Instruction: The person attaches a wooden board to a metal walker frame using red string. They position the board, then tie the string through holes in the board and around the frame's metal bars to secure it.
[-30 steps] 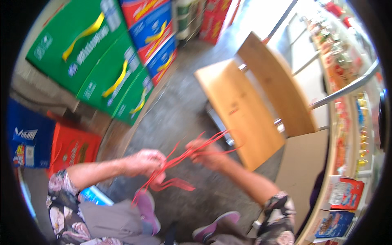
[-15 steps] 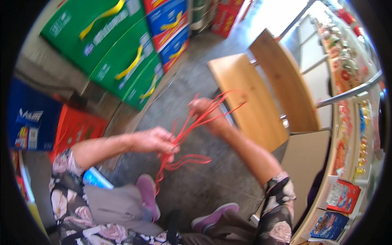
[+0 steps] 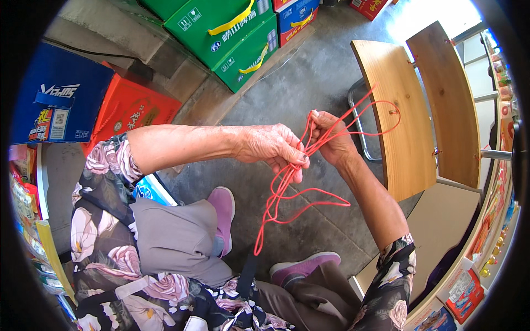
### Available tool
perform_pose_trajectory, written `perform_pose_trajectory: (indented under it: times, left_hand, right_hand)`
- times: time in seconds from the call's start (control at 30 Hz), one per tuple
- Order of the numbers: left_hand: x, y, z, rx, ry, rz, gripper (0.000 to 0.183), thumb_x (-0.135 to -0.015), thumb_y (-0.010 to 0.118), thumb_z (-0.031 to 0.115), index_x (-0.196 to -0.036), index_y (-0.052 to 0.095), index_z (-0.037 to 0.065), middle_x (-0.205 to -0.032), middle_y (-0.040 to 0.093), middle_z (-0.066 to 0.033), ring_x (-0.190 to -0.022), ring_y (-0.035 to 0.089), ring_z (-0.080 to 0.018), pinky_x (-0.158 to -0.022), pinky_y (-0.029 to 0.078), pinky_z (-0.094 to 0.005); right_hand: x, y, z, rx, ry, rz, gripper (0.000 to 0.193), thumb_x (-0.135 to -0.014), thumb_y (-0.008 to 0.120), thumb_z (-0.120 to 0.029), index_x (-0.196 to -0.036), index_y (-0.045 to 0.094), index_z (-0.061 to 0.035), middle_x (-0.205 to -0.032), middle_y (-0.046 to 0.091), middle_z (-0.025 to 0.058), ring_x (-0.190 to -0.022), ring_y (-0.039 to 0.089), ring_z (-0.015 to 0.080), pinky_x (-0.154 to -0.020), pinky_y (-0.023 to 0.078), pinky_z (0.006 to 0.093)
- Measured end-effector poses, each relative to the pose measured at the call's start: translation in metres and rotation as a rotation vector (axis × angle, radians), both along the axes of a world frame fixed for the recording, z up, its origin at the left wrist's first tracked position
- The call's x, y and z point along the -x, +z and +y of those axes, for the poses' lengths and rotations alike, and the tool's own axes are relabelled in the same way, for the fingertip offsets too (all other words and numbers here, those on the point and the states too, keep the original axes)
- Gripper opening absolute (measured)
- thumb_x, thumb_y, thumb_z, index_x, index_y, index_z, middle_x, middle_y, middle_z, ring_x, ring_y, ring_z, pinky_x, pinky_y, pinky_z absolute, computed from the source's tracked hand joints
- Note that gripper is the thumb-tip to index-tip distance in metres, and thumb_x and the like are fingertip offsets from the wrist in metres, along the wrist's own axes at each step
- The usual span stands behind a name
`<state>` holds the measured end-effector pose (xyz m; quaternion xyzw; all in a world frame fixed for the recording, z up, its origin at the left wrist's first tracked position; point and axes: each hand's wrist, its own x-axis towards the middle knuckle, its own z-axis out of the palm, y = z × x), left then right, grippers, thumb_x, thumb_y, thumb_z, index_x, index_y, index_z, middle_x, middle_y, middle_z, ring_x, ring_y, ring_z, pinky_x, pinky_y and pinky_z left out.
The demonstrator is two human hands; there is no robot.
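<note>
A thin red cord (image 3: 276,207) is gathered in loops in front of me, held in the air above the floor. My left hand (image 3: 279,149) pinches the bunch between thumb and fingers, and several loops hang below it. Close beside it on the right, my right hand (image 3: 329,135) is closed on strands of the same cord near its thumb and fingertip. Other loops stretch up and right past that hand, one curving across the wooden bench. Whether the cord is knotted at the left hand cannot be made out.
A wooden bench (image 3: 406,149) with a metal frame stands at right, beside curved shelves of packaged goods. Green cartons (image 3: 248,63) with yellow handles are stacked ahead. Blue (image 3: 66,99) and red (image 3: 135,107) boxes sit at left. My purple shoes (image 3: 222,212) rest on the grey floor.
Both hands have shifted right in the picture with the red cord, and the left has come closer to the right. The whole view has turned, so the cartons and bench sit differently.
</note>
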<state>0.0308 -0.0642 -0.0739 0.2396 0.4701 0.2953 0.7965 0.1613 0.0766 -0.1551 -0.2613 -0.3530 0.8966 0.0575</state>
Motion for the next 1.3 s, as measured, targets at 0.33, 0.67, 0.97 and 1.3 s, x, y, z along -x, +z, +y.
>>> perform_pose_trajectory:
  times: [0.33, 0.67, 0.97, 1.3]
  left_hand:
    - [0.007, -0.006, -0.015, 0.041, 0.088, 0.067, 0.024, -0.087, 0.063, 0.026, -0.099, 0.061, 0.005, -0.084, 0.069, -0.0096, -0.076, 0.065, -0.0124, -0.061, 0.048, -0.0216]
    - [0.017, -0.027, -0.010, 0.111, 0.381, 0.335, 0.020, -0.087, 0.063, 0.025, -0.094, 0.059, 0.006, -0.083, 0.068, -0.0089, -0.071, 0.066, -0.0142, -0.058, 0.051, -0.0253]
    - [-0.004, -0.013, 0.004, 0.048, 0.523, 0.334, 0.016, -0.090, 0.058, 0.017, -0.080, 0.058, 0.004, -0.070, 0.062, -0.0065, -0.058, 0.058, -0.0124, -0.051, 0.048, -0.0259]
    - [-0.001, -0.034, 0.007, -0.001, 0.555, 0.310, 0.016, -0.089, 0.059, 0.017, -0.081, 0.057, 0.004, -0.066, 0.060, -0.0063, -0.050, 0.056, -0.0119, -0.041, 0.047, -0.0230]
  right_hand:
    - [0.006, 0.018, -0.016, 0.123, 0.118, -0.072, 0.020, -0.091, 0.055, -0.026, -0.090, 0.061, -0.0072, -0.078, 0.060, -0.0009, -0.066, 0.055, 0.0081, -0.061, 0.045, 0.0240]
    - [-0.058, 0.095, -0.029, -1.458, 0.328, -0.183, 0.032, -0.091, 0.052, -0.030, -0.081, 0.061, -0.0016, -0.068, 0.058, 0.0119, -0.060, 0.055, 0.0223, -0.055, 0.045, 0.0367]
    - [-0.022, 0.081, -0.053, -1.484, 0.656, -0.314, 0.019, -0.079, 0.057, -0.021, -0.075, 0.061, -0.0024, -0.064, 0.062, 0.0181, -0.062, 0.064, 0.0367, -0.053, 0.050, 0.0463]
    - [-0.024, 0.080, -0.032, -1.282, 0.473, 0.025, 0.026, -0.077, 0.050, -0.017, -0.062, 0.053, 0.0034, -0.061, 0.053, 0.0253, -0.059, 0.056, 0.0421, -0.054, 0.042, 0.0488]
